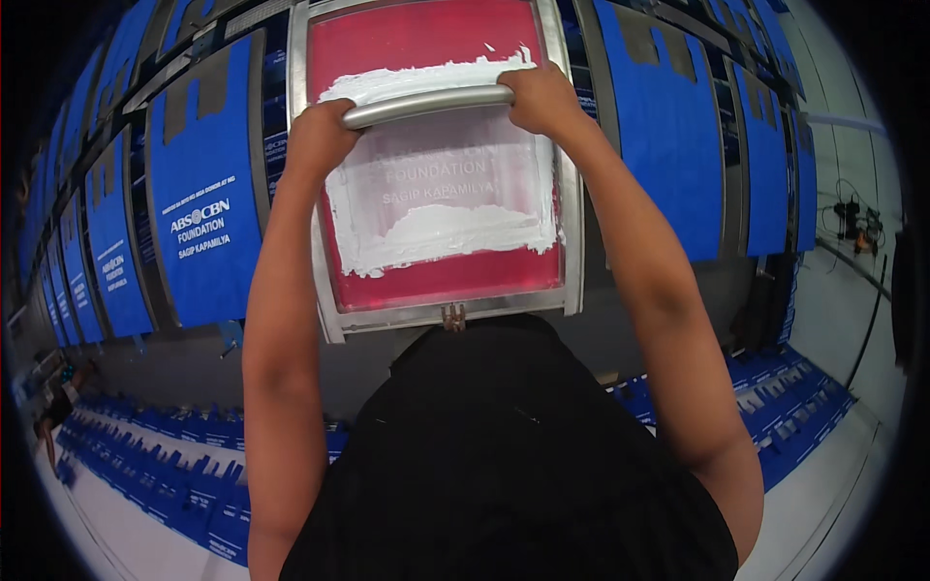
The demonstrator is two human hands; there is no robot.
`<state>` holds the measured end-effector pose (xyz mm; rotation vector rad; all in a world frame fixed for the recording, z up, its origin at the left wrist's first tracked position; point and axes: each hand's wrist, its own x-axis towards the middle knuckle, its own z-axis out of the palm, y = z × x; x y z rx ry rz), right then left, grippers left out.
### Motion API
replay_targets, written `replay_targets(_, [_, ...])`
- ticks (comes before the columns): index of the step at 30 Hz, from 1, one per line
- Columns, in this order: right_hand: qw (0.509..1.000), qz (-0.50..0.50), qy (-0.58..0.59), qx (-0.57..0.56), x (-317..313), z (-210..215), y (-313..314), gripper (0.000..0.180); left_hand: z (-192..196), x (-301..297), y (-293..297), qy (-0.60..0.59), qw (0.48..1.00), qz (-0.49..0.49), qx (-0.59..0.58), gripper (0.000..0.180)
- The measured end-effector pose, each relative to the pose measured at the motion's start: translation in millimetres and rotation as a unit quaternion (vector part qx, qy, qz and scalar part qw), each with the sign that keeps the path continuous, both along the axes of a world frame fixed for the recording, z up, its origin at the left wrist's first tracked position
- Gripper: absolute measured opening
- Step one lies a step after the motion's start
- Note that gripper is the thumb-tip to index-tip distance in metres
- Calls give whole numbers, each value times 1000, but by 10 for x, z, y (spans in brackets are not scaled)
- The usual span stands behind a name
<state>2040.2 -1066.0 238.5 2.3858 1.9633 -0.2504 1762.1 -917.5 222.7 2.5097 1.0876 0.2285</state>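
Currently both hands are clenched on one tool: left hand (pixel 318 136) and right hand (pixel 544 97) each wrap an end of the rounded metal handle of a long screen-printing squeegee (pixel 426 103). Arms reach straight out from the body, one hand per end.

Squeegee sits on the red mesh printing screen in its silver metal frame (pixel 573 194), in the upper half of the frame, away from the body. Long axis runs left to right across the screen, right end a bit higher in view. Blade edge is hidden under the handle; can't tell its tilt.

Progress, as a judgement: thick white ink (pixel 441 232) is smeared over the central stencil area, with ridges piled along the upper edge just beyond the squeegee and along the lower edge near the body. So the mesh is already flooded and the stroke looks partway or at one end of its travel. Whatever lies under the screen is hidden, so the print itself can't be checked.

Outward: the screen lies on a long bench carrying a row of blue bags with white print (pixel 203 213) on the left, and more blue bags (pixel 668 145) on the right whose print isn't visible. Stacks of blue bags on the floor (pixel 184 484) lie on both sides below.
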Motion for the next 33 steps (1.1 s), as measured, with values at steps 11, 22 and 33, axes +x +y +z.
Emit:
replay_targets(11, [995, -22, 73, 61, -847, -168, -1587, 39, -354, -800, -1402, -25, 998, -51, -11, 40])
replay_targets(22, [989, -29, 50, -133, -609, 408, -918, 37, 69, -639, -864, 57, 996, -30, -54, 35])
replay_targets(33, [999, -17, -21, -40, -206, -110, -205, 35, -80, -134, -172, 32, 999, 16, -16, 34])
